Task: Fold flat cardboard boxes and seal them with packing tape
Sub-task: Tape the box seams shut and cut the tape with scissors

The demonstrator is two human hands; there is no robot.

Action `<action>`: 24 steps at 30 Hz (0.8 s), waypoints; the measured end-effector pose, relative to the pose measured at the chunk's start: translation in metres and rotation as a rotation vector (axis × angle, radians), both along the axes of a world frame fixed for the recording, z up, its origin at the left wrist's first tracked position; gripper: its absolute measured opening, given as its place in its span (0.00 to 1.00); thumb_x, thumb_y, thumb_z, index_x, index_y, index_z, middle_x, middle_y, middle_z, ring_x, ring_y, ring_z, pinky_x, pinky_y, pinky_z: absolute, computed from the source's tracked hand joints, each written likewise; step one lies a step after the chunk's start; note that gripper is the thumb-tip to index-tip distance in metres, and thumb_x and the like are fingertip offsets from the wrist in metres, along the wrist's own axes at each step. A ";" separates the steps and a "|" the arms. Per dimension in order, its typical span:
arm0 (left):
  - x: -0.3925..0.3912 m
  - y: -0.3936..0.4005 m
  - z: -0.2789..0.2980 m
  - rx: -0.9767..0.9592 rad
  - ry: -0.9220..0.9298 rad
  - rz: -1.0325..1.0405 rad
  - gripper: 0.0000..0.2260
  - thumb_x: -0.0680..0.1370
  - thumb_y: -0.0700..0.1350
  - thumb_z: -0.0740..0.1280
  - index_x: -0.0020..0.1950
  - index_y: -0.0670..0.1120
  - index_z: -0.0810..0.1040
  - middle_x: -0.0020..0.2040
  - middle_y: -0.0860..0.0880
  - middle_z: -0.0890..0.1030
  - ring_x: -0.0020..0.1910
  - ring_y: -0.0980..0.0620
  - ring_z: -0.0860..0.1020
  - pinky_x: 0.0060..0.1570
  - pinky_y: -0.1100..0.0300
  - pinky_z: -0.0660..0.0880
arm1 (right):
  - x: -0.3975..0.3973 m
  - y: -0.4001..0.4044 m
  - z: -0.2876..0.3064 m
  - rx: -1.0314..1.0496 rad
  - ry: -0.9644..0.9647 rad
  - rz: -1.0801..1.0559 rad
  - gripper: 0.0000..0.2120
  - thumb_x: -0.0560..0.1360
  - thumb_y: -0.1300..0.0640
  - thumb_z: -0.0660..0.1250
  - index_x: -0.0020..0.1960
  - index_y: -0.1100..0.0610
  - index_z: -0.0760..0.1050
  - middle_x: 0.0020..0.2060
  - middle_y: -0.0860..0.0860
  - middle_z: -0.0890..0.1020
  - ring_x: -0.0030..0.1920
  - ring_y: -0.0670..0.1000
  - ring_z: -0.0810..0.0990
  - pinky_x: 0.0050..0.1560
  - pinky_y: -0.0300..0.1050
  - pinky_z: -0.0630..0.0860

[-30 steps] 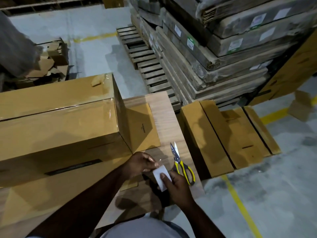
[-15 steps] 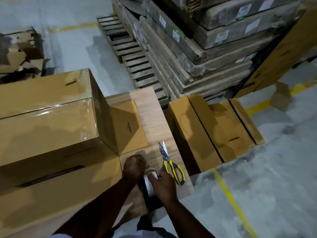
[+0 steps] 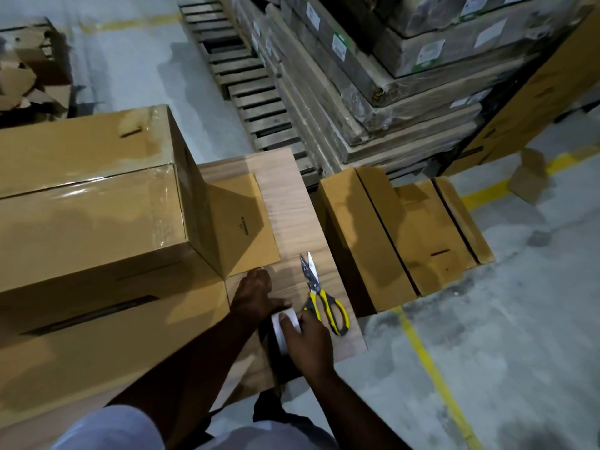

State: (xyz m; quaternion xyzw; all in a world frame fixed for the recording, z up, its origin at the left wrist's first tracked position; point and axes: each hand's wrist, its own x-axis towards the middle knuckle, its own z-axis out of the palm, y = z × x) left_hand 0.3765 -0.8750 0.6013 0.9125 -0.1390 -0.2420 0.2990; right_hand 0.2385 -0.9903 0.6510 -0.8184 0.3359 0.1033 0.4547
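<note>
A long assembled cardboard box (image 3: 91,216) lies on the wooden table (image 3: 292,196), its top seam covered with clear tape. One end flap (image 3: 240,222) lies flat on the table. At the table's near corner both hands hold a small white object (image 3: 281,329) that looks like a tape roll. My right hand (image 3: 308,344) grips it from the right, thumb on its white face. My left hand (image 3: 256,293) pinches its upper edge with the fingertips. Yellow-handled scissors (image 3: 321,297) lie just right of the hands, blades pointing away.
A stack of flat cardboard boxes (image 3: 399,238) leans beside the table's right edge. Wooden pallets (image 3: 253,92) and wrapped stacked boards (image 3: 389,92) fill the back. Cardboard scraps (image 3: 26,76) lie at far left. A yellow line (image 3: 431,368) crosses the concrete floor.
My hands have come together on the white object, which was held up in the right hand alone a second ago. They now sit lower, near the table corner.
</note>
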 end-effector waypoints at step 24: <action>-0.023 0.193 0.233 -0.519 -0.528 0.116 0.10 0.82 0.47 0.65 0.60 0.47 0.82 0.53 0.49 0.83 0.52 0.48 0.82 0.50 0.51 0.79 | 0.097 0.146 0.192 -0.085 -0.999 0.493 0.12 0.79 0.63 0.71 0.62 0.57 0.81 0.56 0.49 0.82 0.59 0.50 0.80 0.61 0.46 0.77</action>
